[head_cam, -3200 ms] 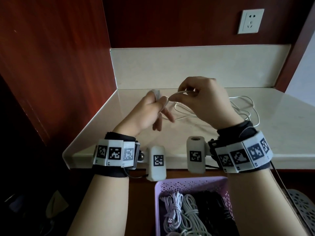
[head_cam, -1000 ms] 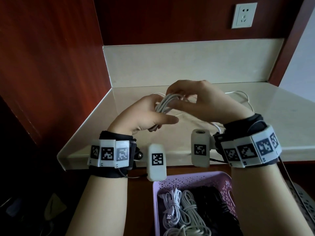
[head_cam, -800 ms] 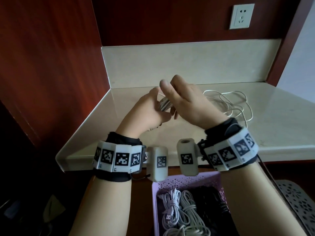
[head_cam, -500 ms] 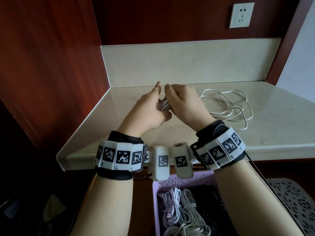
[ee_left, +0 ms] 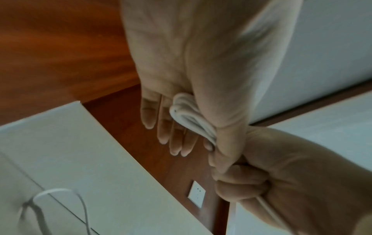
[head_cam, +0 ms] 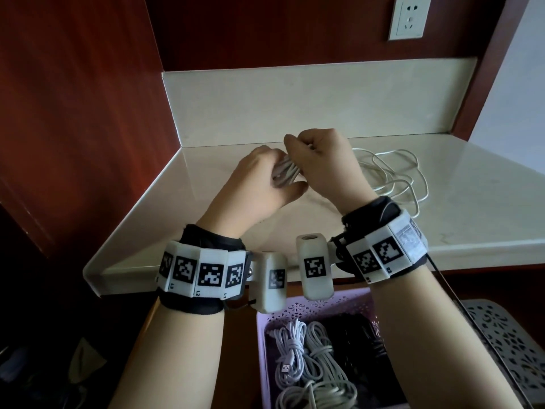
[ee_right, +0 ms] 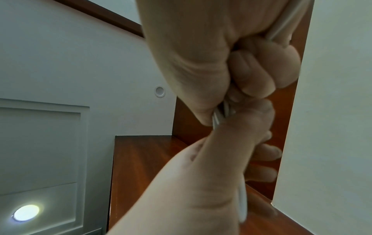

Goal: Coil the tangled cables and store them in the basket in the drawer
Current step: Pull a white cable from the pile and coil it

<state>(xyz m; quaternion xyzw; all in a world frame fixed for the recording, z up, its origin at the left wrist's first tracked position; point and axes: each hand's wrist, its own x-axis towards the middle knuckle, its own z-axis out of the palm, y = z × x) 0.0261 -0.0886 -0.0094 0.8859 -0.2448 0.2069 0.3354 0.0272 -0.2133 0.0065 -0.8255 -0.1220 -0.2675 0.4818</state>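
1. The white cable is partly gathered into a small bundle of loops, held up above the countertop between the two hands.
2. The left hand holds the bundle: in the left wrist view the thumb presses the loops against the palm, while the other fingers are stretched out almost straight.
3. The right hand is closed into a fist just beside the left one, touching it. Its curled fingers grip the cable, and one strand comes out from under the fist in the left wrist view.
4. The loose part of the same cable lies in uneven loops on the countertop, to the right of the hands and behind the right wrist.
5. The purple basket stands below the front edge of the countertop, near the forearms. Inside it are coiled white cables on the left and coiled black cables on the right.
6. A white perforated basket is to the right of the purple one.
7. A wall socket is on the dark wood wall above the countertop.
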